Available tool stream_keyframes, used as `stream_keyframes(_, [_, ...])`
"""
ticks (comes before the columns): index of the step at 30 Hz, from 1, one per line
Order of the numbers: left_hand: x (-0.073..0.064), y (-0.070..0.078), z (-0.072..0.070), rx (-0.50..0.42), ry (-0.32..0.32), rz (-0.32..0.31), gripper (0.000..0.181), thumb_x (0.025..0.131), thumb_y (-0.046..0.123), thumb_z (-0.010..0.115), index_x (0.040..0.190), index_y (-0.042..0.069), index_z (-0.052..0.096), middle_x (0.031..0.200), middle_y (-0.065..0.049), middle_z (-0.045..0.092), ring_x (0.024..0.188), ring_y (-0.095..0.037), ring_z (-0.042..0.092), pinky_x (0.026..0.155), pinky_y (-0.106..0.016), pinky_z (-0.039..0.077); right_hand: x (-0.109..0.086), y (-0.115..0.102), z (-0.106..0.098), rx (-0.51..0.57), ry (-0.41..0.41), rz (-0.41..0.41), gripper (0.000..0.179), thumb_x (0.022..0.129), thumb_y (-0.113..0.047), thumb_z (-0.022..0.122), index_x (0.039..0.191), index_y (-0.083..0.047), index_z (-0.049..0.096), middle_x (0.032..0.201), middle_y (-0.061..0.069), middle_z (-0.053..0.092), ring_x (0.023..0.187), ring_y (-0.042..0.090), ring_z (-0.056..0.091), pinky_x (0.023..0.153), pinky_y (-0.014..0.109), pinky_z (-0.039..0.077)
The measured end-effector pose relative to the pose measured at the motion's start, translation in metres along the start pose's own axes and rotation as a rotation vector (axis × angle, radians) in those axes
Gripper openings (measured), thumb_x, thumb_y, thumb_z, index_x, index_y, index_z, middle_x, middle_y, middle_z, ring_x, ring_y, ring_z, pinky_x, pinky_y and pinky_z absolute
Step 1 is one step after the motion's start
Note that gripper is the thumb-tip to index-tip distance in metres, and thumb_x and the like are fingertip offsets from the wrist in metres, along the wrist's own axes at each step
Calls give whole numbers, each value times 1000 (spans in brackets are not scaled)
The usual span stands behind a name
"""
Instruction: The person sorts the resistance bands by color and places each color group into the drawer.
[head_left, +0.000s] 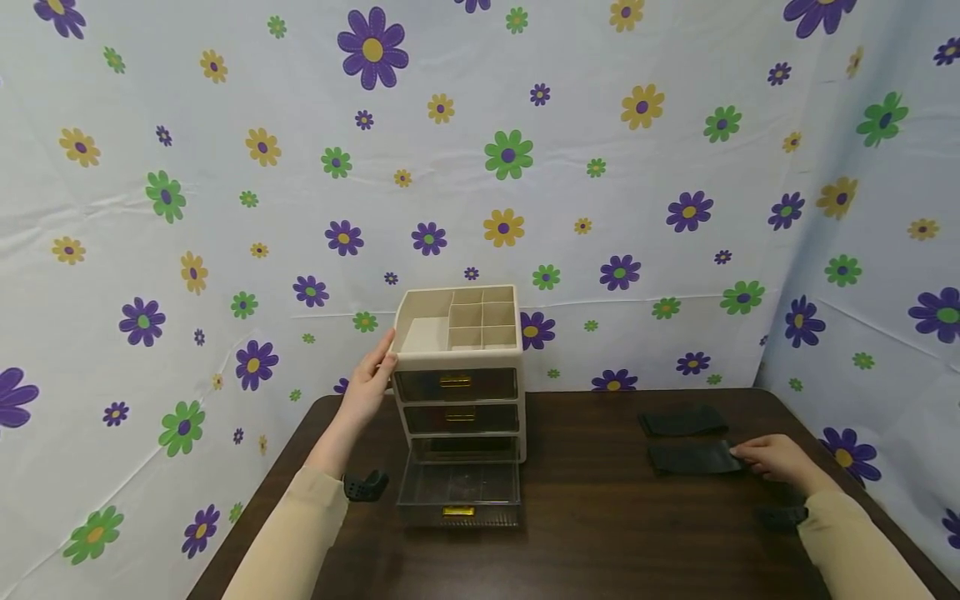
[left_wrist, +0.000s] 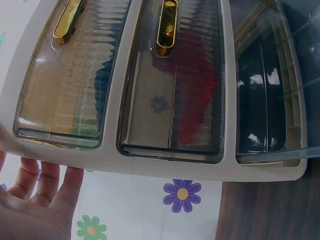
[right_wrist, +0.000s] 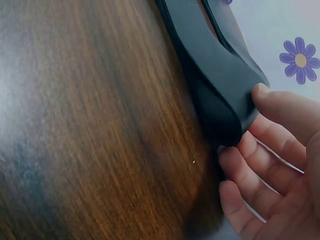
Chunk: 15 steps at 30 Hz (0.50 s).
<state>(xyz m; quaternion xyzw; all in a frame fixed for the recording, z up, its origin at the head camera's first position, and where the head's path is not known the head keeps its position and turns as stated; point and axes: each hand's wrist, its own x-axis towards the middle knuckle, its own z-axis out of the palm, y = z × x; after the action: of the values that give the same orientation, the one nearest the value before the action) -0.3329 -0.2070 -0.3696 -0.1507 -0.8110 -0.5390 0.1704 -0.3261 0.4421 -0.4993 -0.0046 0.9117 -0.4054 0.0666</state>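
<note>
A cream drawer organizer [head_left: 457, 360] stands on the table with its bottom drawer [head_left: 459, 492] pulled out. My left hand [head_left: 369, 379] grips its upper left front corner; in the left wrist view several fingers [left_wrist: 72, 185] lie against the organizer's side, the thumb mostly out of frame. Over on the right, my right hand [head_left: 776, 460] pinches the near end of a black folded band [head_left: 693, 457] between thumb and fingers. Close up, the band [right_wrist: 215, 75] looks smooth and doubled over in a loop. A second black folded band [head_left: 684, 422] lies just behind it.
The upper drawers [head_left: 455, 385] are closed, with gold handles. Through their clear fronts show dark blue material [left_wrist: 104, 90] and red material [left_wrist: 197, 95]. Open compartments [head_left: 482, 321] top the organizer. A flower-patterned cloth [head_left: 585, 192] hangs behind the brown table [head_left: 592, 517].
</note>
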Motion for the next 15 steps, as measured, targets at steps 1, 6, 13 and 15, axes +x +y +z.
stream_keyframes(1, [0,0,0,1,-1,-1,51,105,30,43,153,21,31,154,-18,28,119,-41,47,93,-58,45,1,0,0,1,1,-4,48,96,-23,59,112,23,56,106,38,59,91,43,64,77,53,54])
stream_keyframes(6, [0,1,0,7,-3,-11,51,105,30,43,154,21,30,152,-20,30,120,-41,46,95,-58,44,5,-2,2,11,22,-30,50,94,-23,64,114,21,55,112,39,56,93,41,63,76,50,55])
stream_keyframes(13, [1,0,0,1,-2,6,51,105,27,43,153,18,31,154,-18,28,120,-42,46,94,-58,44,10,-10,0,-12,69,-91,49,91,-24,69,111,19,58,99,27,65,81,27,65,70,44,57])
stream_keyframes(15, [1,0,0,-3,-3,10,50,105,26,43,153,17,31,155,-18,28,120,-42,47,94,-58,45,10,-16,-1,-23,78,-108,45,92,-22,68,110,18,60,98,24,66,80,26,65,70,44,57])
